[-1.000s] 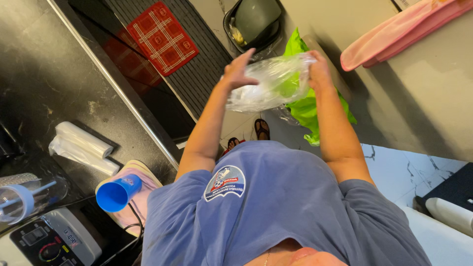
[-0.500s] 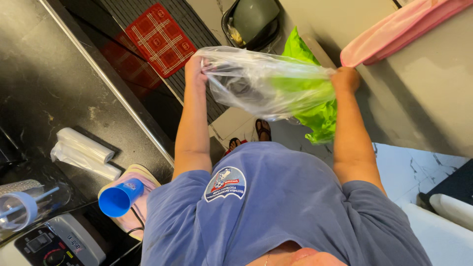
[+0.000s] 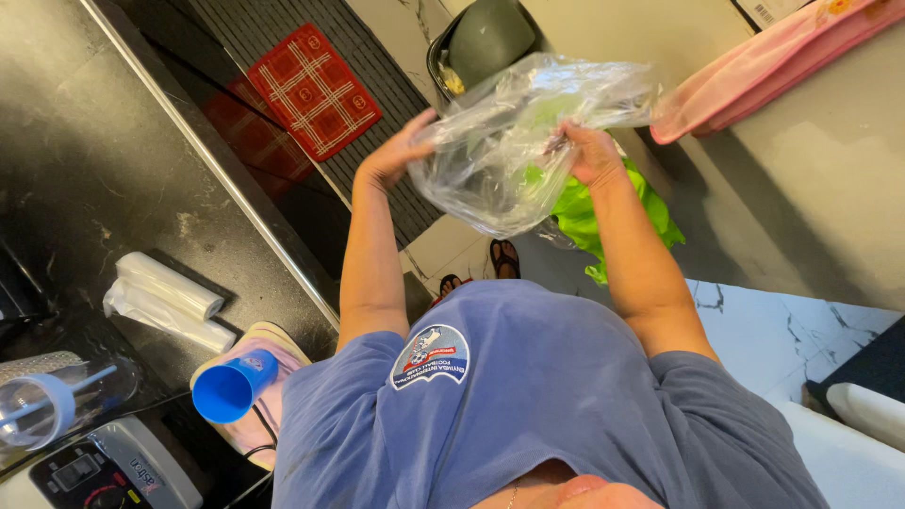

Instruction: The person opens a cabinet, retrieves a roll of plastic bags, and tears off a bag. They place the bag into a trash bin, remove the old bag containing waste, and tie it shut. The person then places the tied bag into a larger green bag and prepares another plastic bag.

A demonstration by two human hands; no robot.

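Note:
I hold a clear plastic bag (image 3: 500,151) up in front of my chest with both hands. My left hand (image 3: 396,155) grips the bag's left edge. The bag's upper right part is gripped by my right hand (image 3: 589,151), which shows partly through the film. The bag bulges and hangs between them. Behind it lies a bright green bag (image 3: 603,212) on the floor beside my right forearm.
A black counter (image 3: 104,179) runs along the left with a roll of plastic bags (image 3: 170,287), a blue cup (image 3: 231,386), a clear lidded tumbler (image 3: 42,405) and a grey appliance (image 3: 113,471). A red checked mat (image 3: 311,80), a dark bin (image 3: 481,42) and a pink cloth (image 3: 754,66) lie ahead.
My hands came closer together after stretching the clear bag wide. The bag now bunches and rises higher, its top edge reaching toward the pink cloth.

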